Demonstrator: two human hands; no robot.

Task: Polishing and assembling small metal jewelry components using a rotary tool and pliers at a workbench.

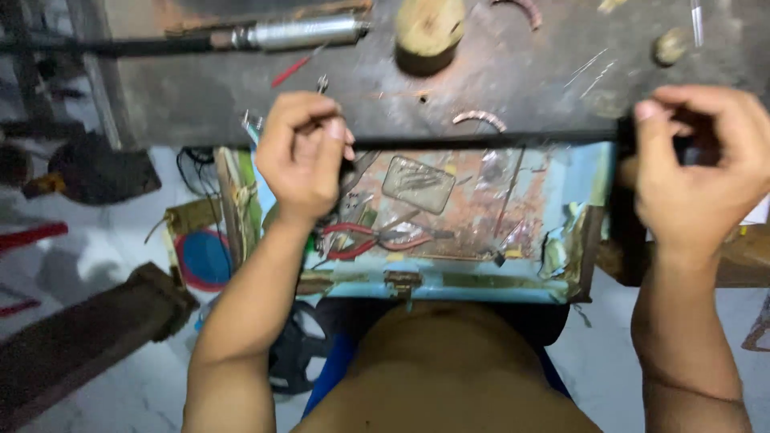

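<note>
1. The person sits at a dark, scuffed metal table (513,88) with a rusty blue drawer (481,281) pulled out over their lap.
2. The left hand (303,152) is curled up at the table's front edge, fingers (325,132) pinched on a small thin metal piece (322,82) that pokes out above the knuckles. Too small and blurry to say what it is.
3. The right hand (698,172) is also clenched, over at the drawer's right corner, around something dark. Can't tell what it grips.
4. My guess on that little piece: light, stiff, easy to fumble, so a fingertip pinch near its lower end looks like the only sensible hold.
5. In the drawer: red-handled pliers (365,239) just beside the left wrist, a clear plastic packet (419,184), and loose bits on the rusted bottom.
6. On the table: a silver cylindrical tool (301,34) on a dark hose, a round yellowish wooden block (429,30), and a red-handled pick (295,68) near the left hand.
7. The floor is pale tile with junk piled on the left.
</note>
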